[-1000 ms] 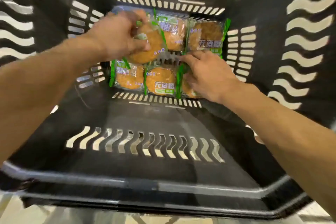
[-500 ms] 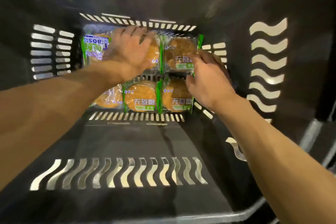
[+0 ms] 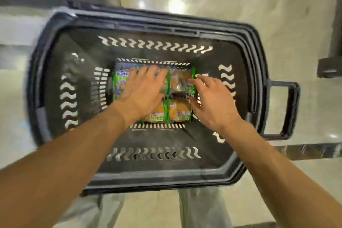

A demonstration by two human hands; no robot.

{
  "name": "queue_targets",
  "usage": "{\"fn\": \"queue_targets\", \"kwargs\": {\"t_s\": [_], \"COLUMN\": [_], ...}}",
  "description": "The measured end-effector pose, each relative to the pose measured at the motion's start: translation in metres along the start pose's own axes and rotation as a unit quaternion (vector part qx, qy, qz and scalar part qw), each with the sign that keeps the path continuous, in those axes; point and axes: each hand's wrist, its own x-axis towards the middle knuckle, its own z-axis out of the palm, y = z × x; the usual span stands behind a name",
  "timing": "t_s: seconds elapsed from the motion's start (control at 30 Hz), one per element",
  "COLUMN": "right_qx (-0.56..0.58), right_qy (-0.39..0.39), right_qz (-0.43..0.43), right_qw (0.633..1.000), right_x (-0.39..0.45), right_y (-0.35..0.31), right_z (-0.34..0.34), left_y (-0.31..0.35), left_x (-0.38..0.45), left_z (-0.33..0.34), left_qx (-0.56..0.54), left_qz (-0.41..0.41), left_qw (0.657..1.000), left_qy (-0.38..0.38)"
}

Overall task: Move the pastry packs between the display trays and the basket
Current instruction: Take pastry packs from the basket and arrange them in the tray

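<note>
Several clear, green-edged pastry packs (image 3: 180,110) lie flat in two rows on the floor of a black plastic basket (image 3: 129,174). My left hand (image 3: 143,91) hovers over the left and middle packs with fingers spread, holding nothing, and hides part of them. Above the basket's right side, my right hand (image 3: 211,102) is open too, its fingertips near the far right pack (image 3: 180,81) and the thumb by the near right pack. Whether either hand touches a pack is unclear.
The basket stands on a pale glossy floor (image 3: 240,5), with its black handle (image 3: 285,111) sticking out to the right. A dark fixture base (image 3: 329,66) is at the far right. My trouser legs (image 3: 201,207) show below the basket's near rim.
The view has pulled back and up, so the whole basket and the floor now show. Both hands have lifted off the packs with fingers spread; the pack the left hand held now lies in the row.
</note>
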Motion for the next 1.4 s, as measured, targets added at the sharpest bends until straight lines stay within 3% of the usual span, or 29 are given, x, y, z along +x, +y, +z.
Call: {"fn": "queue_targets", "kwargs": {"t_s": [0.2,0.37,0.53,0.7,0.83,1.07,1.27,1.4], "right_qx": [0.038,0.116,0.103,0.082,0.102,0.128,0.148,0.144], "right_qy": [0.132,0.275,0.362,0.402,0.405,0.404,0.379,0.396], "right_qz": [-0.052,-0.090,-0.197,-0.271,-0.273,-0.210,-0.135,-0.116], "right_qw": [0.989,0.950,0.905,0.871,0.867,0.881,0.903,0.899], "right_x": [-0.145,-0.255,-0.314,-0.326,-0.309,-0.255,-0.226,-0.190], "right_y": [-0.103,-0.192,-0.277,-0.367,-0.426,-0.517,-0.552,-0.554], "right_z": [-0.197,-0.339,-0.429,-0.489,-0.512,-0.527,-0.545,-0.575], "left_y": [0.007,-0.008,-0.027,-0.073,-0.139,-0.262,-0.309,-0.328], "left_x": [-0.196,-0.361,-0.502,-0.583,-0.602,-0.577,-0.516,-0.465], "left_z": [-0.227,-0.389,-0.488,-0.541,-0.560,-0.607,-0.654,-0.679], "left_qx": [-0.016,-0.005,0.029,0.038,0.024,-0.006,-0.051,-0.067], "left_qz": [0.009,-0.038,-0.097,-0.131,-0.141,-0.098,-0.034,-0.017], "left_qw": [0.994,0.972,0.920,0.861,0.848,0.879,0.902,0.917], "left_qy": [0.111,0.231,0.379,0.490,0.510,0.466,0.427,0.392]}}
